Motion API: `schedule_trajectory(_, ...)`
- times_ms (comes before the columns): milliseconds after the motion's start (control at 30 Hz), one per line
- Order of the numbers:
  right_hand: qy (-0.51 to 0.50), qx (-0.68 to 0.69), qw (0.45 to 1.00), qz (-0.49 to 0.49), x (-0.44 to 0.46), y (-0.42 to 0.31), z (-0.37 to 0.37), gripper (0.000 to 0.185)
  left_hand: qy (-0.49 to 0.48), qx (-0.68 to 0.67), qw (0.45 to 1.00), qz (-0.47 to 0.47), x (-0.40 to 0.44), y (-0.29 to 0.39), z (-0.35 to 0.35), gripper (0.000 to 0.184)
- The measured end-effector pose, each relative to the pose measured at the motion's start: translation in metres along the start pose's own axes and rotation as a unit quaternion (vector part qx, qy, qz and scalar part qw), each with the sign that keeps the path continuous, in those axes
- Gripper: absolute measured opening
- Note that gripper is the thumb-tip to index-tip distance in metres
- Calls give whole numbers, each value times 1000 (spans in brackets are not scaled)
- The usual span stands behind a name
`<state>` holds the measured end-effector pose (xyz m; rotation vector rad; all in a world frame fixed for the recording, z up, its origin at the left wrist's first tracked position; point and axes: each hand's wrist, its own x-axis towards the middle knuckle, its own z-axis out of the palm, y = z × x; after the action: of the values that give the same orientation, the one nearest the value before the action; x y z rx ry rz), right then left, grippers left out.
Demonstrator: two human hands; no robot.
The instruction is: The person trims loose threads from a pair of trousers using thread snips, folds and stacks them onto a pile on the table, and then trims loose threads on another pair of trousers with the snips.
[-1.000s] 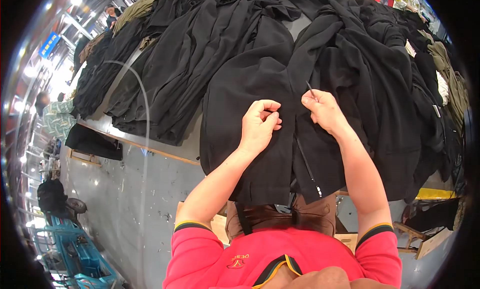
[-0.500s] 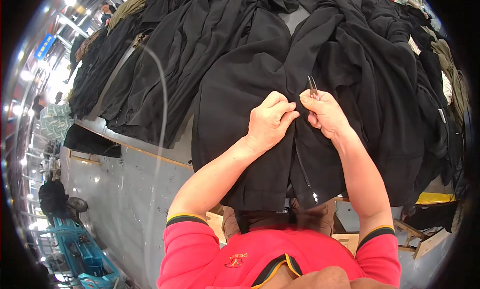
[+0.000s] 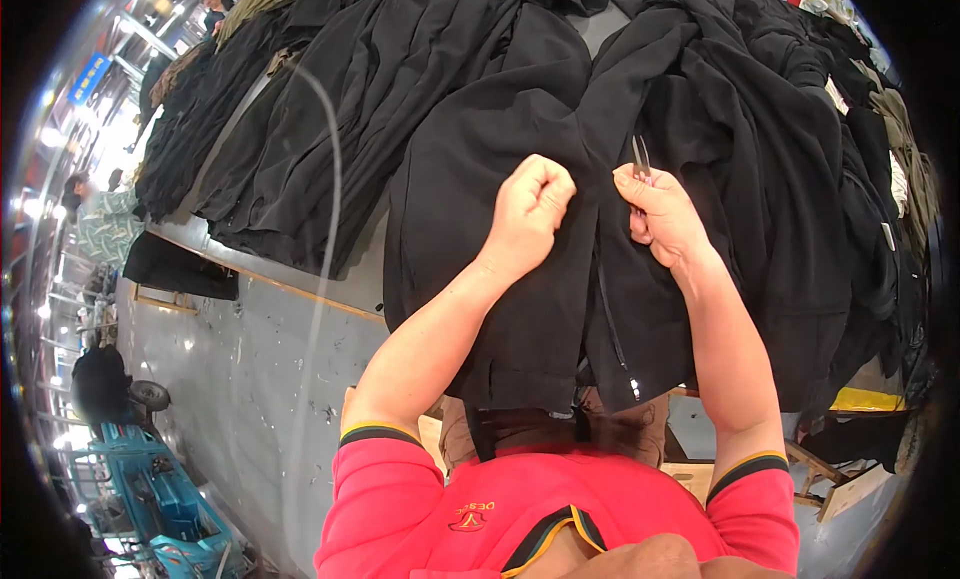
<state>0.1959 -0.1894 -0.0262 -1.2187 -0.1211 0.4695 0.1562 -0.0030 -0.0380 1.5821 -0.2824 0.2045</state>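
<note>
A pair of black trousers [image 3: 490,309] is spread in front of me, its fly opened along a zipper [image 3: 612,324] with a metal pull near the waist edge. My left hand [image 3: 530,214] is closed, knuckles up, over the cloth left of the fly; whatever its fingers pinch is hidden. To the right of the fly, my right hand [image 3: 668,219] grips small thread snips [image 3: 641,161], their narrow blades pointing away from me. The lower fingers of that hand curl above the cloth; I cannot tell whether they also hold fabric.
More black garments [image 3: 330,129] cover the table to the left, back and right. A wooden table edge [image 3: 290,294] runs at the left. Below are a grey floor [image 3: 270,399], a blue cart [image 3: 170,499] and a wooden stand [image 3: 850,494]. A person [image 3: 105,219] is at the far left.
My left hand has moved up and left, away from the fly, and turned knuckles up. My right hand has shifted slightly up and right, still holding the snips.
</note>
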Motion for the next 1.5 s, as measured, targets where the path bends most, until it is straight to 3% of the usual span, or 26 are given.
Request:
schedule_trajectory(133, -10, 13, 1000, -8, 0, 1, -3, 17, 38, -128, 990, -40, 3, 3, -10, 20)
schedule_trajectory(267, -6, 17, 1000, -2, 0, 0, -1, 17, 56, -118, 991, -30, 3, 4, -13, 27)
schedule_trajectory(333, -7, 18, 1000, 2, 1, 0, -2, 16, 86, 69, 989, 97, 6, 6, -11, 24)
schedule_trajectory(400, 15, 19, 1000, 0, -1, -2, 1, 16, 109, 251, 937, 216, 8, 11, -7, 26)
schedule_trajectory(467, 26, 14, 1000, -6, -3, -3, 1, 16, 78, 465, 854, 221, 6, 19, -13, 68)
schedule_trajectory(533, 21, 2, 1000, -17, 0, -1, -2, 16, 107, 566, 799, 174, 11, 12, -25, 83)
schedule_trajectory(567, 30, -12, 999, -22, 1, 1, -2, 16, 89, 594, 794, 97, 17, -1, -37, 91)
schedule_trajectory(600, 39, -42, 998, -25, 1, 2, 0, 16, 60, 568, 821, 4, 21, -1, -43, 71)
schedule_trajectory(667, 53, -102, 993, -35, 3, 2, 9, 17, -21, 629, 776, 30, 29, -8, -49, 41)
schedule_trajectory(733, 69, -174, 982, -39, 3, -7, 21, 20, -1, 607, 790, 86, 34, -13, -54, 29)
schedule_trajectory(800, 72, -186, 978, -66, 15, -12, 28, 22, 37, 604, 789, 105, 50, -12, -62, 23)
schedule_trajectory(933, 122, -254, 949, -143, 54, -30, 39, 23, 121, 631, 723, 254, 96, 6, -86, 17)
schedule_trajectory(1067, 158, -282, 930, -173, 102, -22, 27, 24, 131, 669, 670, 294, 128, -8, -105, 18)
schedule_trajectory(1100, 156, -235, 947, -153, 110, -9, 19, 22, 129, 690, 660, 266, 130, -25, -108, 20)
schedule_trajectory(1133, 145, -167, 962, -158, 111, -10, 17, 23, 102, 714, 656, 224, 124, -44, -109, 22)
schedule_trajectory(1200, 124, -31, 979, -161, 102, -14, 14, 27, 120, 637, 741, 177, 116, -55, -105, 23)
schedule_trajectory(1267, -18, 156, 971, -183, 80, -32, 8, 28, 107, 630, 754, 148, 112, -56, -106, 28)
schedule_trajectory(1333, -192, 284, 930, -136, 27, -48, 19, 33, 122, 621, 762, 138, 116, -52, -105, 28)
schedule_trajectory(1433, -239, 133, 925, -265, -72, -48, 70, 31, 127, 608, 771, 139, 114, -49, -106, 30)
schedule_trajectory(1500, -341, 67, 876, -334, -97, -54, 79, 32, 117, 602, 777, 142, 115, -54, -108, 31)
